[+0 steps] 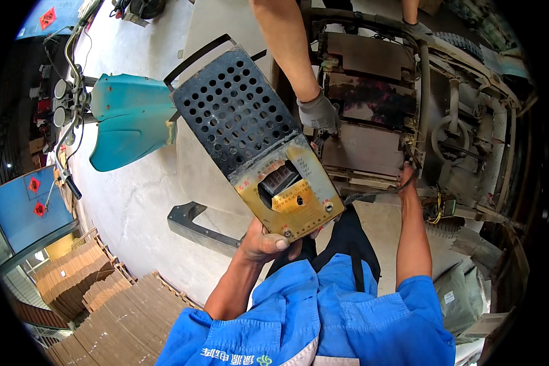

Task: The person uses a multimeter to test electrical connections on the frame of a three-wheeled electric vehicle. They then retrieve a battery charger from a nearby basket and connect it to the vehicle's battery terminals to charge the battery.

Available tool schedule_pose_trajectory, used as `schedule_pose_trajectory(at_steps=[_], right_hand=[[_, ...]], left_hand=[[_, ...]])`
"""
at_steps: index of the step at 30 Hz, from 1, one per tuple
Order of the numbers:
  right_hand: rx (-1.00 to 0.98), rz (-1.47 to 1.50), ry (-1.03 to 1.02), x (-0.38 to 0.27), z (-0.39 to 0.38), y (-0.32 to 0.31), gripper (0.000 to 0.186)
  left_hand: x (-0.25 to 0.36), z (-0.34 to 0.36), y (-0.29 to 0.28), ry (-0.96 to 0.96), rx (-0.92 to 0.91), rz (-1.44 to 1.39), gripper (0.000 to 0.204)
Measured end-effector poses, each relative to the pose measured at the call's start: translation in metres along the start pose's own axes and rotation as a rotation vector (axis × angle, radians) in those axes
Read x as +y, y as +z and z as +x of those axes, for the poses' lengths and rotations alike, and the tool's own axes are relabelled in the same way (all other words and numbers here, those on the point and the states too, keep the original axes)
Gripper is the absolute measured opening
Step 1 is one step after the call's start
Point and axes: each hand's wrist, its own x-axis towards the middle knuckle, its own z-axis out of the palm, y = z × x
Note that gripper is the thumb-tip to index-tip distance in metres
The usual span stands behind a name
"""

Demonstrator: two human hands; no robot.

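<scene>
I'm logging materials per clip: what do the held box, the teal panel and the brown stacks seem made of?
Box: apparently sheet metal; dark, scuffed, hole-punched cover and a worn, shiny brass-coloured face.
Teal panel: probably moulded plastic, given its smooth curves and soft sheen; painted metal remains possible.
Brown stacks: likely cardboard; matt, with many thin layered edges.

The meter box (259,146) in front of me has a blackish-grey grille (238,116) patterned with rows of round holes, and a brassy yellow face (296,213) with small red print and a dark display window (279,180). My shirt (293,287) is bright blue with white print and a green emblem (263,360), my trousers (349,235) are black, and the co-worker's glove (316,111) is grey. I also see a teal fairing (131,100), dusty grey-brown blocks (363,149), the middle one blotched dark red and black, tan cardboard (113,323), and a blue board (12,213) marked with red diamonds (39,209).
</scene>
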Motion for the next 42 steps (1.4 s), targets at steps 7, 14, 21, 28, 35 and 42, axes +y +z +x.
schedule_pose_trajectory(at_steps=[7, 14, 21, 28, 35, 42], right_hand=[[0.002, -0.051, -0.108, 0.020, 0.028, -0.010, 0.037], [0.003, 0.058, -0.099, 0.007, -0.004, 0.000, 0.027], [-0.019, 0.025, 0.009, 0.006, 0.007, 0.003, 0.046], [-0.077, -0.025, -0.056, 0.019, 0.031, -0.011, 0.053], [0.021, -0.016, -0.094, 0.019, 0.023, 0.001, 0.041], [0.005, 0.026, 0.017, 0.002, -0.004, 0.003, 0.038]], left_hand=[[-0.002, 0.001, 0.000, -0.024, 0.010, -0.006, 0.087], [-0.007, 0.003, -0.005, 0.039, -0.020, 0.026, 0.084], [-0.009, 0.007, 0.002, 0.024, 0.013, 0.027, 0.086], [-0.008, 0.009, -0.002, 0.021, 0.016, -0.016, 0.087], [-0.005, 0.012, 0.003, 0.009, 0.015, -0.027, 0.089], [-0.003, 0.006, -0.004, 0.014, 0.009, -0.033, 0.086]])
